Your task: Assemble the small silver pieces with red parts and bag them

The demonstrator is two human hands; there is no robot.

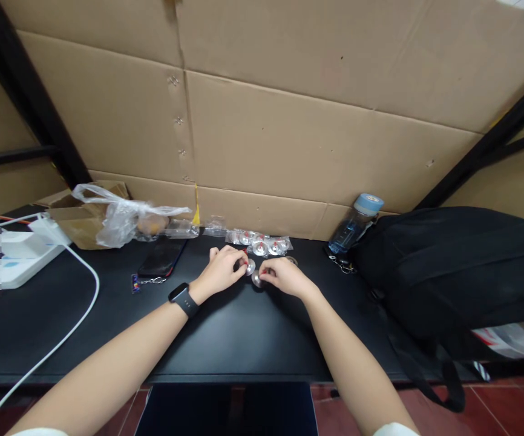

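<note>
At the middle of the black table, my left hand (219,275), with a dark watch (183,299) on the wrist, is closed at the fingertips on a small round silvery disc (250,267) with red at its centre. My right hand (285,277) pinches a second domed silvery disc (256,280) by its red middle. The two discs are close together, almost edge to edge. Behind my right hand another round item (291,260) shows only in part. Just beyond both hands lie several similar discs in clear plastic packets (261,247).
To the left are a phone (157,259) with a keychain, a cardboard box (78,221), a clear plastic bag (123,221) and a white cable (94,290). A blue-capped bottle (351,227) and a black backpack (452,266) stand right. Cardboard (289,139) walls the back.
</note>
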